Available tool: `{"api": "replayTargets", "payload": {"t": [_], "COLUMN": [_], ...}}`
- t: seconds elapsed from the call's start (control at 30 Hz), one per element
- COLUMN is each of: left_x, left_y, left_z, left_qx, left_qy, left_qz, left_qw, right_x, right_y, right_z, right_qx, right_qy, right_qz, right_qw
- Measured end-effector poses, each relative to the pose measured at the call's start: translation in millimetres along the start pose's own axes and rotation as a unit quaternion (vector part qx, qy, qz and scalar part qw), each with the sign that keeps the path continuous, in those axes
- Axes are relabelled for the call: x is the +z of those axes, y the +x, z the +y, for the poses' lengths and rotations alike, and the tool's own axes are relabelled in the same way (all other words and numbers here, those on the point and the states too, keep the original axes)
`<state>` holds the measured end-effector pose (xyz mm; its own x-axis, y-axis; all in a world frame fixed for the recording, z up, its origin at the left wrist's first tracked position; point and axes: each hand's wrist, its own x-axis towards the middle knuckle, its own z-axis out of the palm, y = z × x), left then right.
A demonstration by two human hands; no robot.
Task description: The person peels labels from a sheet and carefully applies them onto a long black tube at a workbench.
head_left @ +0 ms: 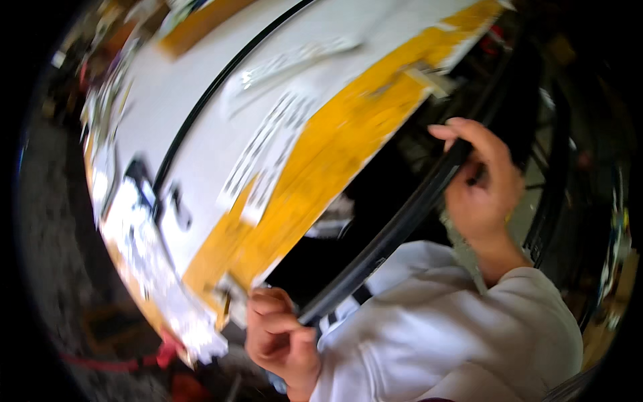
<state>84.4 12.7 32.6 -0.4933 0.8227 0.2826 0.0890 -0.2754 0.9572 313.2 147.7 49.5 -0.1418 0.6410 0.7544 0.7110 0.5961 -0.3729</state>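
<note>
White-yellow bench (201, 120), long black strip (395, 224)

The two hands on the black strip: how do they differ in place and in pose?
The left hand grips the lower end of the long black strip, low in the picture by the white and yellow table; the right hand holds it higher, to the right. The left hand is curled in a fist; the right hand's fingers arch over the strip. Both are bare and closed on the same strip.
</note>
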Motion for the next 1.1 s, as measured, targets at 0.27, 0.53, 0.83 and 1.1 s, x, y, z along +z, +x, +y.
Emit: {"api": "replayTargets", "payload": {"t": [0.27, 0.53, 0.83, 1.1], "left_x": [105.6, 115.7, 145.1, 159.1], "left_y": [-9.0, -8.2, -4.5, 26.6], "left_z": [-4.0, -10.5, -4.4, 22.6], "left_qx": [-0.033, 0.008, -0.016, -0.085], "left_qy": [0.06, 0.168, 0.2, -0.068], "left_qz": [-0.4, -0.397, -0.362, -0.467], "left_qw": [0.914, 0.902, 0.91, 0.877], "right_x": [-78.3, -120.8, -127.7, -141.9], "right_y": [-19.7, -120.0, -136.7, -146.4], "right_z": [93.2, 275.7, 369.1, 407.3], "right_qx": [0.388, 0.488, 0.503, 0.501], "right_qy": [0.169, -0.231, -0.343, -0.462], "right_qz": [0.183, 0.014, -0.112, -0.2], "right_qw": [0.887, 0.842, 0.785, 0.704]}}
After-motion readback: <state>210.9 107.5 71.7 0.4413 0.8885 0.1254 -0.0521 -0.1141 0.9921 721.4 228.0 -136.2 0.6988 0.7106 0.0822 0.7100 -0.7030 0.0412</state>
